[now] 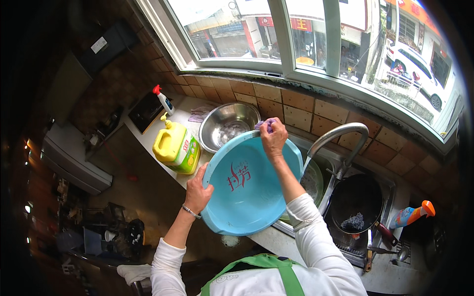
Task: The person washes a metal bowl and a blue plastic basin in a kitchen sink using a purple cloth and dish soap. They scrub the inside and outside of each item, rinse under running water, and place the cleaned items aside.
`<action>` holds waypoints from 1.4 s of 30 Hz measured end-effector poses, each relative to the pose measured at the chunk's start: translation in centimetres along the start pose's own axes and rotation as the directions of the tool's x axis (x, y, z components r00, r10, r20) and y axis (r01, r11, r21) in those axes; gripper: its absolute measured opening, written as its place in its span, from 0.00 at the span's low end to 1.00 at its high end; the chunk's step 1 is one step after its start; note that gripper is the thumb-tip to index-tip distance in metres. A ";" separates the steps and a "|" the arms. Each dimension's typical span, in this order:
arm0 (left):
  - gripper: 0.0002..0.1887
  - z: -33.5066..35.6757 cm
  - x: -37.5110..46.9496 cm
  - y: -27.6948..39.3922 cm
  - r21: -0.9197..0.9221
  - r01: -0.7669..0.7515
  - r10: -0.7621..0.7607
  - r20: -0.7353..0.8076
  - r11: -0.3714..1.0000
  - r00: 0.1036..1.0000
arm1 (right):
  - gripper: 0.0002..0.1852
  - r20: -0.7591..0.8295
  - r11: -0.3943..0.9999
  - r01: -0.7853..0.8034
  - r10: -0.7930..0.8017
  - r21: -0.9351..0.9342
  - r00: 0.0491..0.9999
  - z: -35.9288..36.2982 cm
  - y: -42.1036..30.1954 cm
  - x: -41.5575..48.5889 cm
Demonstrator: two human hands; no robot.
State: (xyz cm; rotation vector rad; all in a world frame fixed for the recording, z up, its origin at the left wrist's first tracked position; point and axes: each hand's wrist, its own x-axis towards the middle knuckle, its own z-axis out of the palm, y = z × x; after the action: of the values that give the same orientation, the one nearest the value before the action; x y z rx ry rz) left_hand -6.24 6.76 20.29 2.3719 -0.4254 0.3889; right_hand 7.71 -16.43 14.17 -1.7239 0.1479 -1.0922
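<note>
A large blue plastic basin (251, 199) is tilted up over the counter and the sink's left part, its inside facing me. My left hand (199, 190) grips its left rim, the thumb on the inside. At the upper rim my right hand (273, 137) holds a purple cloth (267, 125) against the plastic. Just right of the basin, a curved metal faucet (342, 129) runs water into the sink, where a light green basin (316, 177) is partly hidden. Behind the blue basin stands a stainless steel bowl (229, 122).
On the counter's left are a yellow pump jug of detergent (177, 150), a red-topped spray bottle (164, 100) and another cloth (200, 114). A black frying pan (355, 203) with a scouring pad, a knife (369, 248), a ladle (401, 254) and an orange-topped spray bottle (411, 214) lie right.
</note>
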 end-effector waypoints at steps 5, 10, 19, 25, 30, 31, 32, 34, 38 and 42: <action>0.30 1.3 0.7 -0.4 0.044 -0.024 0.023 0.016 0.999 1.000 | 0.06 -0.020 0.877 0.395 -0.405 0.274 0.914 2.1 -6.6 -2.9; 0.27 2.3 1.3 -0.1 0.149 -0.069 0.066 0.027 0.986 0.997 | 0.09 0.100 0.776 0.580 -0.616 0.247 0.781 2.2 -9.0 -5.3; 0.27 1.5 -2.4 0.3 0.001 0.046 -0.045 -0.095 0.999 0.994 | 0.14 -0.055 0.936 -0.099 0.086 -0.337 0.995 -2.3 6.9 0.0; 0.25 2.0 -1.1 0.9 -0.042 0.057 -0.060 -0.074 0.998 0.995 | 0.13 0.000 0.982 0.090 -0.091 -0.163 0.996 -1.8 3.0 0.7; 0.26 3.7 -0.6 0.1 -0.008 0.065 -0.065 -0.050 0.998 0.997 | 0.08 0.250 0.861 0.497 -0.506 0.103 0.825 1.0 -6.5 -2.8; 0.26 4.1 -0.5 -0.1 0.044 0.076 -0.074 -0.057 0.996 0.996 | 0.07 0.303 0.808 0.557 -0.589 0.194 0.749 1.5 -7.9 -4.5; 0.26 4.5 -0.6 -0.4 0.078 0.068 -0.063 -0.057 0.995 0.996 | 0.08 0.327 0.737 0.606 -0.676 0.299 0.661 1.7 -8.5 -5.8; 0.25 4.9 -0.8 -0.7 0.137 0.146 -0.140 -0.053 0.980 0.989 | 0.08 0.335 0.744 0.623 -0.667 0.242 0.666 2.2 -8.6 -6.8; 0.25 5.0 -2.5 -1.0 -0.045 0.078 -0.083 -0.126 0.996 0.989 | 0.08 0.356 0.841 0.537 -0.522 0.065 0.775 1.9 -4.5 -2.6; 0.26 3.8 -4.5 -1.1 -0.191 0.253 -0.291 -0.205 0.948 0.935 | 0.15 0.244 0.927 0.007 0.091 -0.374 0.965 -2.0 2.6 2.0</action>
State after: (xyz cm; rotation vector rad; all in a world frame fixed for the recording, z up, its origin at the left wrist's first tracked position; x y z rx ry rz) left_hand -9.23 5.85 15.20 2.1560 -0.0152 0.4745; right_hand 8.46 -20.14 13.33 -2.1778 0.2396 -0.8325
